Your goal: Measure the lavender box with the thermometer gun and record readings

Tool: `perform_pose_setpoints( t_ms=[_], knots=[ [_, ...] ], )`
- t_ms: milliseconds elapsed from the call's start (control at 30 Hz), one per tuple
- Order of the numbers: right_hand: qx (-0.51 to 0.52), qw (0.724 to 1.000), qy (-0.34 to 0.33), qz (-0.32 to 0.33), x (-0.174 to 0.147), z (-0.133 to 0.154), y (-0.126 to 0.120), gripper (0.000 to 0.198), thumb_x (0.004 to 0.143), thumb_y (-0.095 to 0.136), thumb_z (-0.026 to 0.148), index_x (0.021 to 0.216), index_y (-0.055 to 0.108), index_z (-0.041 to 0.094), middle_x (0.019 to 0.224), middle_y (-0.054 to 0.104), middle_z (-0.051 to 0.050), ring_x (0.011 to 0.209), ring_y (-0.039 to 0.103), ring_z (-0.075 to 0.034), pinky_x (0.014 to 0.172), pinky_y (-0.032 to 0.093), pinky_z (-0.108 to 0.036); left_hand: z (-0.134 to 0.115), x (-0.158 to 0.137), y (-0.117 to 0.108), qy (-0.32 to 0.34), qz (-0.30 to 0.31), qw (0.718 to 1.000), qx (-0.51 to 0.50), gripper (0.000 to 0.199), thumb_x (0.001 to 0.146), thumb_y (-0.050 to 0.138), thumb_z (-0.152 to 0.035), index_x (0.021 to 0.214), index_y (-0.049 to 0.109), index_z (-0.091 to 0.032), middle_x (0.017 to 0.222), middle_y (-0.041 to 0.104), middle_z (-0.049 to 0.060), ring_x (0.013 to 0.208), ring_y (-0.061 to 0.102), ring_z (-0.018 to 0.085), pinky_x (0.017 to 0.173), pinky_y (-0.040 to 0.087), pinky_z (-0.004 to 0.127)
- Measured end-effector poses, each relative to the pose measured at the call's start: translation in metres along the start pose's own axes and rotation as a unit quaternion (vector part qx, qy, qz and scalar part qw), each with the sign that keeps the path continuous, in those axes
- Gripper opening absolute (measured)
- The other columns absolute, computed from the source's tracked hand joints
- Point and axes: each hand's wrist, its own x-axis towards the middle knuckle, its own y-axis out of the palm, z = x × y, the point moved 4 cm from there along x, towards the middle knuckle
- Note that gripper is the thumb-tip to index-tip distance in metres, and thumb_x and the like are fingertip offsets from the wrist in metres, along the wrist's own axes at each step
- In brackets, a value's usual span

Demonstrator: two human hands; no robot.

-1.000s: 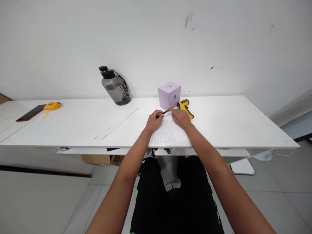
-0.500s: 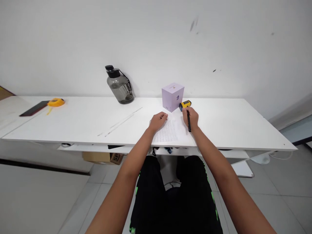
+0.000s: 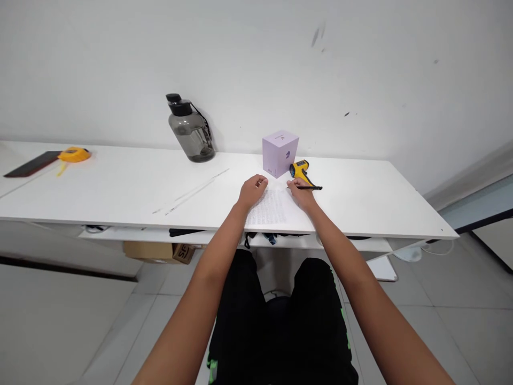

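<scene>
A sheet of paper covered with rows of handwriting lies on the white desk in front of me. My left hand rests at its upper left edge, the fingers curled in with nothing visible in them. With my right hand I grip a black pen, which lies nearly level, its tip pointing left over the upper right of the sheet. Just beyond that hand is a yellow and black pistol-shaped device, its handle partly hidden. It stands against a lilac box behind the paper.
A grey see-through water bottle with a black lid stands near the wall. Far left are a yellow tape measure and a flat dark object. Below the white desk, a shelf holds items, and a cardboard box is underneath.
The pen has swung from pointing toward me to lying almost level across my right hand. The view has shifted, showing more of the yellow device's handle. My left hand stays by the paper.
</scene>
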Motion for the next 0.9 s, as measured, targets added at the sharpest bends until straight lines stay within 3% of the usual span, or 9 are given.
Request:
perform_pose_setpoints(
  t_ms=[233, 367, 533, 900],
  knots=[
    [0.045, 0.996, -0.04, -0.066, -0.009, 0.017, -0.004, 0.043, 0.087, 0.052, 0.06, 0.063, 0.05, 0.024, 0.067, 0.055, -0.001, 0.074, 0.053, -0.019, 0.077, 0.045, -0.035, 0.008, 0.003, 0.003, -0.021, 0.023, 0.997, -0.077, 0.027, 0.09, 0.056, -0.045, 0.091, 0.068, -0.022, 0.092, 0.073, 0.003, 0.087, 0.064, 0.019, 0.086, 0.05, 0.032],
    [0.008, 0.999, -0.038, -0.002, -0.01, 0.018, 0.002, 0.042, 0.085, 0.054, 0.059, 0.062, 0.051, 0.024, 0.067, 0.054, -0.001, 0.074, 0.053, -0.02, 0.076, 0.044, -0.035, 0.013, 0.006, 0.009, -0.021, 0.064, 0.99, -0.12, 0.03, 0.09, 0.055, -0.049, 0.095, 0.068, -0.022, 0.096, 0.073, 0.004, 0.091, 0.065, 0.019, 0.089, 0.051, 0.033],
    [-0.011, 0.998, -0.017, 0.066, -0.006, 0.015, 0.009, 0.038, 0.085, 0.055, 0.056, 0.065, 0.054, 0.024, 0.069, 0.059, 0.0, 0.073, 0.054, -0.019, 0.073, 0.042, -0.034, 0.013, 0.006, 0.007, -0.026, 0.063, 0.992, -0.111, 0.03, 0.091, 0.055, -0.048, 0.093, 0.069, -0.022, 0.097, 0.073, 0.004, 0.089, 0.065, 0.019, 0.088, 0.051, 0.034],
    [-0.052, 0.996, 0.005, 0.076, -0.006, 0.01, 0.012, 0.034, 0.087, 0.055, 0.052, 0.068, 0.058, 0.024, 0.069, 0.061, 0.001, 0.072, 0.054, -0.019, 0.071, 0.041, -0.033, 0.012, 0.006, 0.007, -0.024, 0.048, 0.994, -0.095, 0.029, 0.091, 0.056, -0.047, 0.09, 0.07, -0.022, 0.092, 0.074, 0.003, 0.088, 0.067, 0.018, 0.085, 0.052, 0.031]
  ],
)
